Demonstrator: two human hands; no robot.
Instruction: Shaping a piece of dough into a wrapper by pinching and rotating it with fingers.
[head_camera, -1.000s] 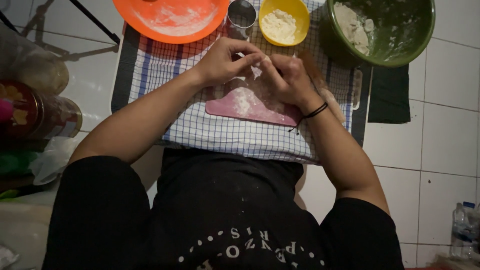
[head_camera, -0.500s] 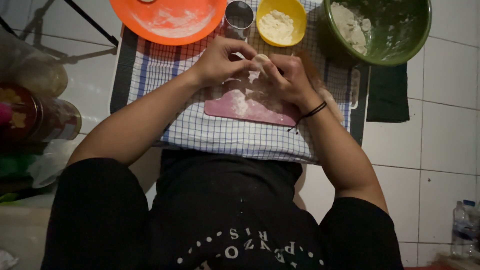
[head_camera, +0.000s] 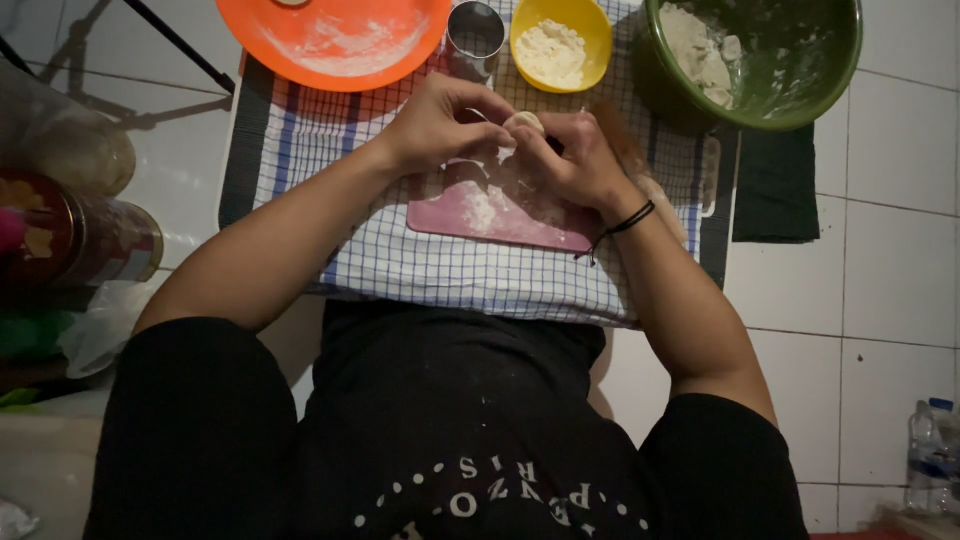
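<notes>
Over the pink cutting board (head_camera: 500, 215), seen from the head camera, the left hand (head_camera: 440, 125) and right hand (head_camera: 575, 160) meet, fingertips of both pinched closed around a small pale piece of dough (head_camera: 524, 122). Compared with half a second ago, the dough sits slightly higher between the fingers and the hands have barely shifted. Flour dusts the board, which lies on a checked cloth (head_camera: 450, 270). Beyond the hands stand an orange plate (head_camera: 340, 45), a metal cup (head_camera: 475, 35), a yellow bowl (head_camera: 560, 40) of flour and a green bowl (head_camera: 760, 60) with dough, all unmoved.
</notes>
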